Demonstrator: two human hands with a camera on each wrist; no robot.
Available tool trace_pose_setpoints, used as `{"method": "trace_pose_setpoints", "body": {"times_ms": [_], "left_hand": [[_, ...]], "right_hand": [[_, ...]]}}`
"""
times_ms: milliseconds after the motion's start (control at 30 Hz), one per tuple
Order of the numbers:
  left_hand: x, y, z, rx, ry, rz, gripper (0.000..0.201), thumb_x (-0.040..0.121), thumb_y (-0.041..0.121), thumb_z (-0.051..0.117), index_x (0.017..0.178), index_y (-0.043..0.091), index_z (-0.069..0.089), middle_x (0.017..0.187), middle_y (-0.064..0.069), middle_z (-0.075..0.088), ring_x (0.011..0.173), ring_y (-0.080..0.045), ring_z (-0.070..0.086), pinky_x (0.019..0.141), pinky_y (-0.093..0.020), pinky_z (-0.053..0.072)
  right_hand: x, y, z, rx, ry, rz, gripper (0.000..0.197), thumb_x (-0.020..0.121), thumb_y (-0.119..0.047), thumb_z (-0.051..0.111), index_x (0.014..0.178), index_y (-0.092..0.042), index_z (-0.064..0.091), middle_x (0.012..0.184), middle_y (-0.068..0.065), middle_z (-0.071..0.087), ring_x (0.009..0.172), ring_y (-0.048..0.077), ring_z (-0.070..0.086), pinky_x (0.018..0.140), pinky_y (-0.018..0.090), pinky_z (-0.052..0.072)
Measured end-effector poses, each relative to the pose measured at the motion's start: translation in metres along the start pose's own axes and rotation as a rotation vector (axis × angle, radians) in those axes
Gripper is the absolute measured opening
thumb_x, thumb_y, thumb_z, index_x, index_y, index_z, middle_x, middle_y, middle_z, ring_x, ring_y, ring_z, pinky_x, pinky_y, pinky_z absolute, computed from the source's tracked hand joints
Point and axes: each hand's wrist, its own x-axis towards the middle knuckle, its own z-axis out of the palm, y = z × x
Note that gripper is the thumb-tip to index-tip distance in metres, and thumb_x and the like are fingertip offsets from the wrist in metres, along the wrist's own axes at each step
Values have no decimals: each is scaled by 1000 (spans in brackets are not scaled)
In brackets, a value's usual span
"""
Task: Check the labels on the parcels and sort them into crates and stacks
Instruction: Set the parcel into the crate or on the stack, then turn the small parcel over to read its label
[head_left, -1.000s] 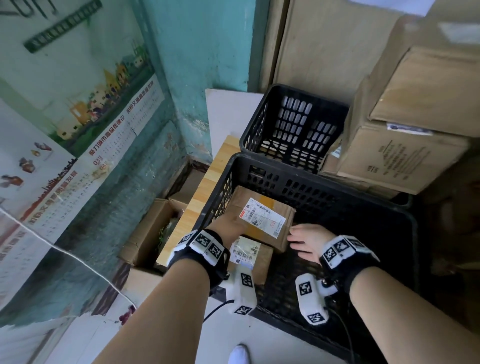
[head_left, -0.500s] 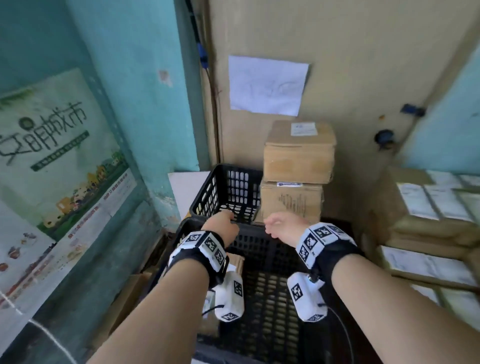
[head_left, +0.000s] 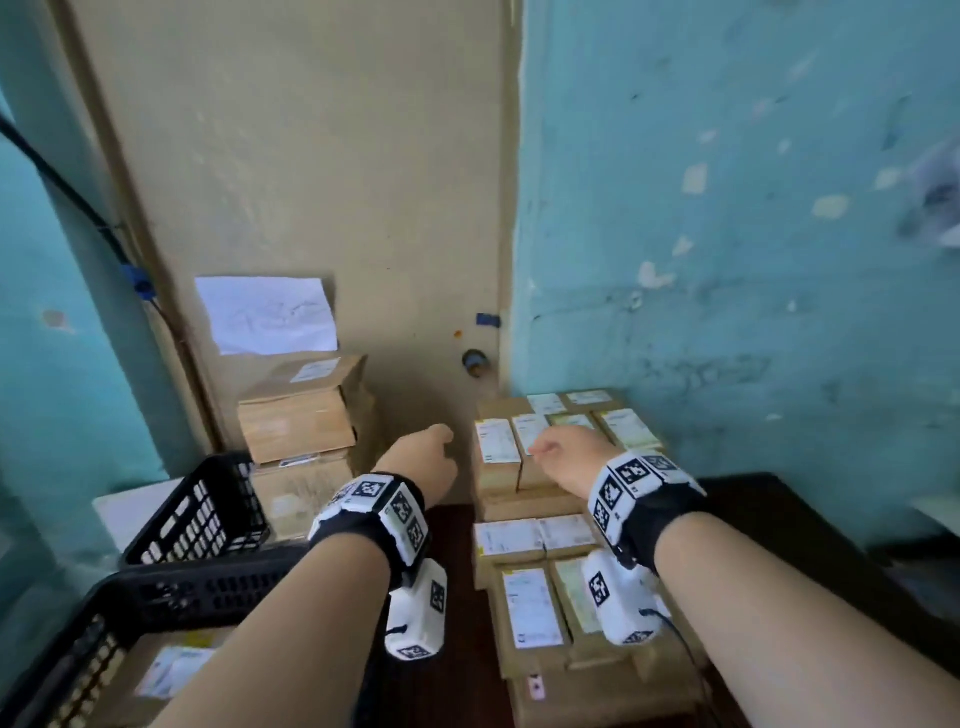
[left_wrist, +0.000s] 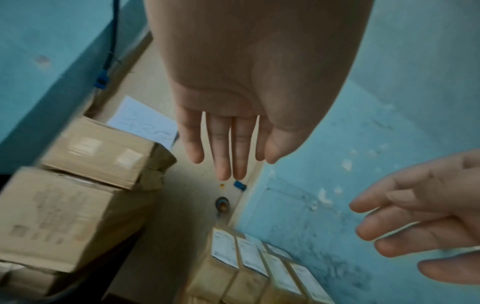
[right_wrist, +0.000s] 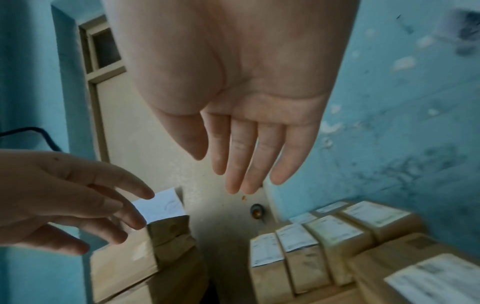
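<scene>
Both hands are raised in the air and empty. My left hand (head_left: 423, 457) hangs with straight fingers (left_wrist: 224, 156) before the beige door. My right hand (head_left: 566, 449) has its fingers (right_wrist: 233, 164) stretched out above a stack of labelled cardboard parcels (head_left: 524, 540) on the right. That stack of parcels (right_wrist: 298, 244) also lies below the right palm in the right wrist view, white labels up. A black crate (head_left: 145, 592) sits at the lower left with a labelled parcel (head_left: 171, 670) inside it.
A second black crate (head_left: 202, 514) stands behind the first. Two large cardboard boxes (head_left: 301, 415) are stacked against the door (head_left: 311, 182), with a sheet of paper (head_left: 267, 314) stuck above them. Teal walls (head_left: 753, 234) close in on both sides. A dark table (head_left: 789, 519) holds the parcel stack.
Both hands have risen out of the near crate, leaving the parcels in it, and swung right toward the parcel stack. My view has lifted and turned right.
</scene>
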Motion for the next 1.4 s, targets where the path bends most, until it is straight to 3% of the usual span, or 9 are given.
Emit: {"method": "trace_pose_setpoints", "body": {"times_ms": [200,300,500,567,667,833,1033,1167,1400], "left_hand": [[-5,84,56,77,-144,106,50,97,7,37,145,16,39,137,-11,56,119,-29,57,92,-32,46],[-1,107,72,119,-147,121,41,99,13,40,140,15,44,132,-10,58,116,-29,58,90,-34,46],[36,139,89,-94,-152,91,46,96,9,39,141,18,46,130,-12,59,111,-30,61,81,-32,50],[55,147,94,-115,-148,91,47,98,8,38,143,16,44,135,-13,57,119,-30,57,87,-32,48],[85,152,106,-126,-151,66,51,96,5,37,145,17,42,139,-12,54,122,-29,56,94,-34,48],[136,154,122,-106,-184,41,52,96,6,38,147,19,40,145,-9,50,125,-26,53,92,-30,46],[186,156,137,-74,-211,39,51,96,7,37,145,19,40,137,-9,55,99,-21,58,74,-27,48],[195,146,146,-67,-235,-26,49,98,7,36,146,18,40,140,-11,54,119,-27,57,91,-32,48],[208,133,163,-91,-216,-153,45,98,11,40,143,18,42,139,-8,54,119,-25,56,92,-31,49]], "right_hand": [[-31,93,-38,23,16,113,28,99,-15,45,117,-13,67,128,5,63,118,22,56,100,26,43],[-29,124,-49,66,39,143,28,99,-15,47,118,-13,67,128,3,63,119,20,56,97,23,40],[-3,166,-61,48,18,227,29,100,-17,45,120,-15,67,129,4,63,120,22,56,99,27,43],[14,176,-63,39,6,230,30,100,-16,45,120,-15,66,131,3,62,121,22,55,99,27,42],[46,185,-65,31,-1,226,33,100,-15,44,128,-15,62,135,4,58,124,21,53,102,29,40],[103,199,-68,63,-26,247,34,100,-17,44,131,-17,56,138,3,55,122,20,53,97,28,41],[158,230,-65,88,-59,274,34,99,-19,48,133,-19,54,145,2,48,129,20,48,100,27,37],[181,246,-58,68,-92,292,34,99,-20,50,132,-18,55,143,3,50,127,21,50,100,28,39],[219,248,-57,61,-176,234,32,99,-17,47,129,-20,57,143,3,50,126,22,50,96,26,39]]}}
